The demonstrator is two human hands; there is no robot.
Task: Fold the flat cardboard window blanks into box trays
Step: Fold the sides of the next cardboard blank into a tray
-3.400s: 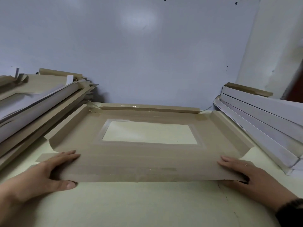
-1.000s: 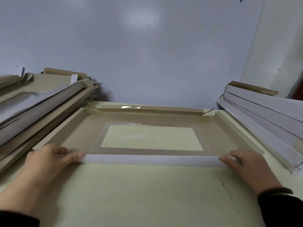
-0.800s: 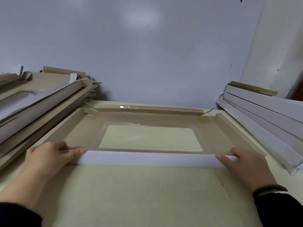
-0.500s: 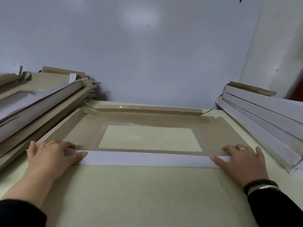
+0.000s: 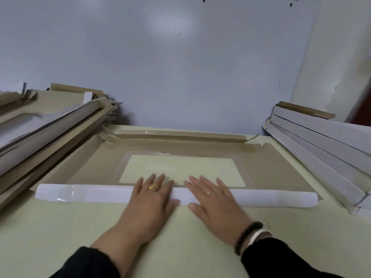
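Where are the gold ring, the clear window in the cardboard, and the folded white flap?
gold ring (image 5: pixel 153 187), head view, on the band across a finger of the left hand.
clear window (image 5: pixel 180 167), head view, on its middle.
folded white flap (image 5: pixel 96 194), head view, on its bare left stretch.

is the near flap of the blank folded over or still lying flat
Folded over. The near flap shows its white outer face as a long strip over the brown blank, and both the left hand and right hand press it down.

Both arms wear black sleeves. The left hand (image 5: pixel 149 199) carries a broad gold ring (image 5: pixel 153 187) on one of its fingers; the right hand (image 5: pixel 215 201) has a thin ring (image 5: pixel 210 193). A dark beaded bracelet (image 5: pixel 248 235) circles the right wrist beside a white cuff (image 5: pixel 257 236).
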